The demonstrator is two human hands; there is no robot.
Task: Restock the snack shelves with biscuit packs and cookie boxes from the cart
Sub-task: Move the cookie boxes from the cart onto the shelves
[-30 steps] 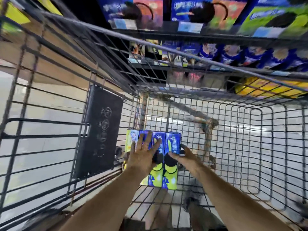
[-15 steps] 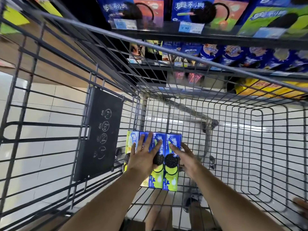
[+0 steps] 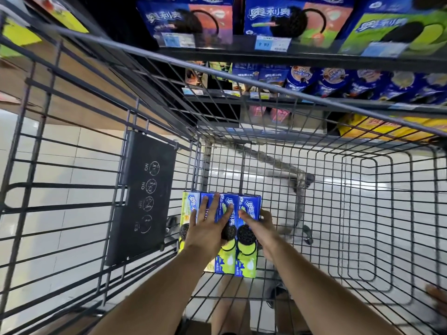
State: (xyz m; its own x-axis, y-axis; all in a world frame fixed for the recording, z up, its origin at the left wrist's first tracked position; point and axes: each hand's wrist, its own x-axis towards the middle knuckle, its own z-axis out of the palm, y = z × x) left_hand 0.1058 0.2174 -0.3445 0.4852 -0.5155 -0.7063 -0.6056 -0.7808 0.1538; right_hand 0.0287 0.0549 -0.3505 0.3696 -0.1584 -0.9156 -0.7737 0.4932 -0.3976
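- Head cam: cookie boxes [image 3: 249, 262] lie in a row in a corner of the cart [image 3: 298, 97].
- On top, left hand [image 3: 210, 228] lies flat; right hand [image 3: 258, 226] grips the end one.
- Loose squeeze, and the middle boxes probably drop.

cookie boxes [image 3: 246, 259] partly covered, price tag [image 3: 178, 40] blurred

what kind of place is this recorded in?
Most likely a supermarket snack aisle. A wire shopping cart stands against shelves stocked with cookie boxes, a price tag reading 9.90 sits on the shelf edge, and loose boxes of the same brand lie in the cart.
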